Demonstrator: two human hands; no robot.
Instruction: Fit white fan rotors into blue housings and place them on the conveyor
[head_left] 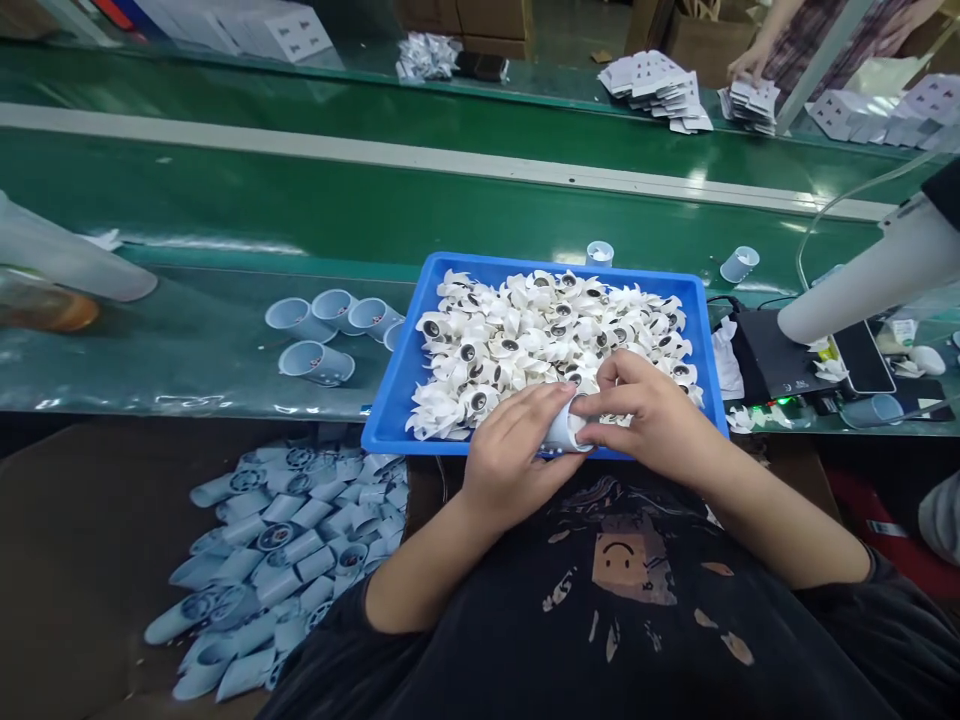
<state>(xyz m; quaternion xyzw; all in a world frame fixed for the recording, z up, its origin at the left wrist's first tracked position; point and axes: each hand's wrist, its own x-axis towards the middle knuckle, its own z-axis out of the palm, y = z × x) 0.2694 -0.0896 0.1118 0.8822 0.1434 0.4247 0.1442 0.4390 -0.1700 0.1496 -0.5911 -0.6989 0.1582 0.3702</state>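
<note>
My left hand (514,445) is closed around a light blue plastic tube-shaped housing (559,436), held on its side over the near edge of a blue tray (386,425). My right hand (656,415) has its thumb and fingers pinched at the housing's open end, on a white fan impeller (577,424) that shows in the mouth; the fingers partly cover it. Beneath and beyond both hands, the tray holds a heap of white fan impellers (525,320) with dark round hubs.
Several blue housings (316,362) stand left of the tray; two more (739,264) are beyond it. A carton (67,560) below holds many housings (300,540). At right are a black box (776,350) and a white pole (862,270). Across the green conveyor (337,200), a person's hand (750,62) touches stacked cards.
</note>
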